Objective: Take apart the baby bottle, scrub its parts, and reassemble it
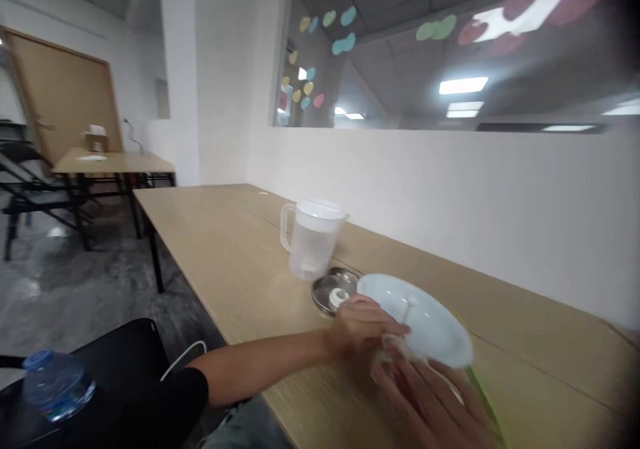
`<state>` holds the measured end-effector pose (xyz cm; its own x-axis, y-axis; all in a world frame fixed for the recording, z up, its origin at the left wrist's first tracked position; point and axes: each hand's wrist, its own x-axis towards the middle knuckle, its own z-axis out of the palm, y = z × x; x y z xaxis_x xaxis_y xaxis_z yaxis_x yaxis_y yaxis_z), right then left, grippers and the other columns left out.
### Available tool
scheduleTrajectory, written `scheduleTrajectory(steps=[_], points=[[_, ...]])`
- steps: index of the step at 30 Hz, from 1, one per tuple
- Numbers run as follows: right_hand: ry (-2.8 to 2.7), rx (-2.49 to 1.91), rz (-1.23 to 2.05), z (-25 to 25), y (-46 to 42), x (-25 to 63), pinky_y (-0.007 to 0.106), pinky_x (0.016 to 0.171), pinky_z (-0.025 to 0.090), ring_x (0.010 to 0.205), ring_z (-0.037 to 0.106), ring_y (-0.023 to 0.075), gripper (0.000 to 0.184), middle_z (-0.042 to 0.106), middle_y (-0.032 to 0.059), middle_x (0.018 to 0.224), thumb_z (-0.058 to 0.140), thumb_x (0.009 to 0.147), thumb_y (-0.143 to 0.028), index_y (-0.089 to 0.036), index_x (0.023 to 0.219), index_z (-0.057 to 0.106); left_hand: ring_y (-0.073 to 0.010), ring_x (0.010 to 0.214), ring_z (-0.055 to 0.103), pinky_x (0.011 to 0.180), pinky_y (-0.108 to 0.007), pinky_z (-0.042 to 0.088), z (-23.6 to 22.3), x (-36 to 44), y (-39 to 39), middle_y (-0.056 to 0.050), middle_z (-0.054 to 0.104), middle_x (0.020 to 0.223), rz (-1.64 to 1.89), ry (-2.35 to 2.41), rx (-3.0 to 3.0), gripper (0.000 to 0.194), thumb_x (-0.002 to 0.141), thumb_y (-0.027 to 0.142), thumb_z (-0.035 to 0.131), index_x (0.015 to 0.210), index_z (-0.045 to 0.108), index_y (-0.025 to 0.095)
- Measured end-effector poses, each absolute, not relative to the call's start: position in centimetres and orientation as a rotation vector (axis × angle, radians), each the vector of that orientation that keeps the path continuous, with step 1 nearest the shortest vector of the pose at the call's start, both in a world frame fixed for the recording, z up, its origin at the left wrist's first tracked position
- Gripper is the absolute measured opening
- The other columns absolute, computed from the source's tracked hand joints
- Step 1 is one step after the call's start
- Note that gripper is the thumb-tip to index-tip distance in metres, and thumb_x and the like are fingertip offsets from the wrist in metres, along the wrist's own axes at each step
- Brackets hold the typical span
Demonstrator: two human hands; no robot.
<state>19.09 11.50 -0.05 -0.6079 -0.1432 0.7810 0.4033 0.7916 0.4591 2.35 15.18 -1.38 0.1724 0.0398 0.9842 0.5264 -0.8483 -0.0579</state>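
My left hand (364,326) is closed, its fingertips meeting the lower end of a thin cotton swab (409,304) whose white tip points up. Close against it, my right hand (433,396) curls around a clear, crinkled plastic piece (384,358), blurred and partly covered by the fingers. Both hands are over the near edge of a shallow white bowl (445,336). Left of the bowl, a round steel dish (320,297) holds a white ring-shaped roll (339,297), partly behind my left hand.
A lidded translucent pitcher (314,242) stands behind the steel dish on the wooden table (215,236). A green edge (483,396) shows under the bowl. A water bottle (57,382) rests on a black chair (120,369) at left. A white wall runs along the table's far side.
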Motion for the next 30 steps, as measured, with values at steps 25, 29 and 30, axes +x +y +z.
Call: scheduleTrajectory(steps=[25, 29, 30], points=[[-1.924, -0.318, -0.880, 1.5, 8.7, 19.8, 0.024, 0.091, 0.046, 0.083, 0.061, 0.0070, 0.011, 0.069, 0.0010, 0.095, 0.053, 0.087, -0.018, -0.021, 0.090, 0.063, -0.0172, 0.091, 0.066, 0.089, -0.036, 0.041, 1.2, 1.2, 16.9, -0.004, 0.071, 0.096, -1.408, -0.702, -2.284, 0.023, 0.090, 0.023, 0.043, 0.096, 0.064, 0.022], [-1.886, -0.288, -0.890, 1.6, 8.8, 20.0, 0.024, 0.090, 0.047, 0.081, 0.061, 0.0079, 0.011, 0.070, 0.0021, 0.093, 0.052, 0.087, -0.017, -0.021, 0.091, 0.062, -0.0169, 0.092, 0.065, 0.089, -0.036, 0.040, 1.8, 1.1, 17.6, -0.004, 0.071, 0.098, -1.397, -0.702, -2.304, 0.024, 0.091, 0.027, 0.042, 0.097, 0.065, 0.021], [-1.881, -0.288, -0.888, 1.5, 8.8, 20.1, 0.025, 0.090, 0.047, 0.082, 0.061, 0.0082, 0.011, 0.069, 0.0027, 0.093, 0.052, 0.087, -0.017, -0.020, 0.091, 0.062, -0.0170, 0.093, 0.065, 0.089, -0.036, 0.040, 1.9, 1.0, 17.8, -0.005, 0.070, 0.099, -1.384, -0.720, -2.319, 0.025, 0.091, 0.028, 0.042, 0.097, 0.065, 0.021]])
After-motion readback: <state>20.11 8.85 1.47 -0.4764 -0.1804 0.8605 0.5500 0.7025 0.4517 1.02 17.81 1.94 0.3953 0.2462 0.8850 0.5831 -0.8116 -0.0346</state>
